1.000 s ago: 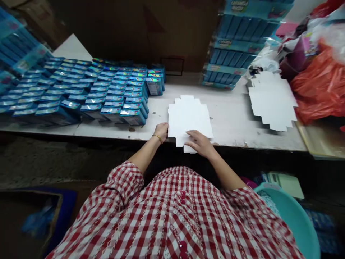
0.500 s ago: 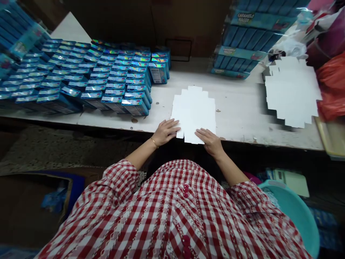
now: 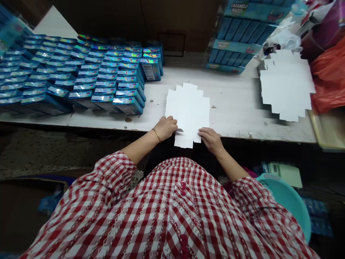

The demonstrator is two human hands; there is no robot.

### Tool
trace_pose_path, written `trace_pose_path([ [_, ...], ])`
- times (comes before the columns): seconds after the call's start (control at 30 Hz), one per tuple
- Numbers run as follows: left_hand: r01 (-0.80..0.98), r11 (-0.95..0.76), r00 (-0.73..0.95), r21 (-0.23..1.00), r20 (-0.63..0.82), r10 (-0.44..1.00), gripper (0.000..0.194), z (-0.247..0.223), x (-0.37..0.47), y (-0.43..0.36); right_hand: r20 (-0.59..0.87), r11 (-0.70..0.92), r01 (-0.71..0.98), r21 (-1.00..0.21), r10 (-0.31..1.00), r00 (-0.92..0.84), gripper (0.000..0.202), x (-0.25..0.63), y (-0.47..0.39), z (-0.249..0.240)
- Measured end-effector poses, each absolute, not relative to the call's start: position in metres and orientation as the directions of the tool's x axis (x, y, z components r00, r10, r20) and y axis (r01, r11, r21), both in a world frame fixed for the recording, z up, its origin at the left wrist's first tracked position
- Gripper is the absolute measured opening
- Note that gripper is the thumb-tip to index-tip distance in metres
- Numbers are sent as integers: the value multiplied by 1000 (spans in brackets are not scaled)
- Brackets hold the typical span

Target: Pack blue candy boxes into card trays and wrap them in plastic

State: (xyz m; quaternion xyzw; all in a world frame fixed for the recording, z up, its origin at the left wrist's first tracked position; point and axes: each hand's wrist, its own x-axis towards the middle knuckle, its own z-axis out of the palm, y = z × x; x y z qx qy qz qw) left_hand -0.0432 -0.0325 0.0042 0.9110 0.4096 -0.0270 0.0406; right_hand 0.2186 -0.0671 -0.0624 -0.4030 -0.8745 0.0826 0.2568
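A white die-cut cardboard blank (image 3: 187,104) lies flat at the front edge of the table, its near flaps sticking out past the edge. My left hand (image 3: 166,128) is closed on its lower left side, where a small flap is bent up and casts a darker patch. At the lower right side, the curled fingers of my right hand (image 3: 211,139) grip the blank's edge; the thumb is mostly hidden.
Rows of small blue boxes (image 3: 105,84) cover the left of the table (image 3: 229,108). Wrapped blue packs (image 3: 231,45) are stacked at the back right. More white blanks (image 3: 286,86) lie at the right beside an orange plastic bag (image 3: 327,84). Below stands a turquoise basin (image 3: 295,201).
My left hand has gone from resting with fingers extended to pinching the blank's left flap. My right fingers have moved off the top onto the right edge. The view has shifted slightly.
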Motion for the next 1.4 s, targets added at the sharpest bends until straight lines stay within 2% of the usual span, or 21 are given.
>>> trace_pose_path([
  [0.07,760,-648,650,53,-107,753,26,5,-41,-33,418,622,682,-385,776,-472,21,225,-61,-57],
  [0.13,759,-648,650,57,-124,750,24,6,-38,-34,420,604,710,-363,786,-454,19,221,-57,-47],
  [0.2,763,-644,646,57,-117,754,22,7,-34,-36,393,609,751,-256,775,-495,19,209,-54,-34],
  [0.33,797,-601,604,60,-73,794,22,10,-20,-35,267,673,737,66,700,-663,24,176,-44,-17],
  [0.4,804,-590,595,75,-102,797,22,12,-13,-33,244,702,697,148,657,-713,25,164,-38,-13],
  [0.5,832,-549,554,80,-158,817,22,12,-6,-31,235,747,640,180,599,-765,25,159,-31,-12],
  [0.6,873,-481,488,79,-138,862,24,10,-6,-29,231,768,615,176,575,-785,27,162,-27,-12],
  [0.7,851,-518,526,91,-141,839,24,9,-8,-28,217,768,617,173,581,-784,29,164,-26,-12],
  [0.87,846,-527,534,87,-152,832,27,13,-5,-26,183,778,618,116,594,-783,26,166,-42,-11],
  [0.97,848,-522,531,94,-171,830,28,15,-3,-24,219,748,663,39,641,-736,59,173,-63,-20],
  [1.0,847,-523,531,92,-179,828,29,16,-2,-23,230,744,668,8,649,-725,64,176,-69,-24],
  [1.13,842,-532,536,84,-234,811,31,22,0,-19,327,753,649,-107,643,-692,51,184,-70,-39],
  [1.23,835,-541,545,100,-285,789,31,28,-1,-13,419,678,695,-240,718,-556,41,181,-57,-41],
  [1.3,833,-530,552,160,-320,770,27,34,-3,-7,435,627,696,-351,767,-471,41,174,-49,-40],
  [1.4,789,-518,613,331,-364,701,27,42,-8,5,433,528,689,-496,839,-331,44,163,-45,-40],
])
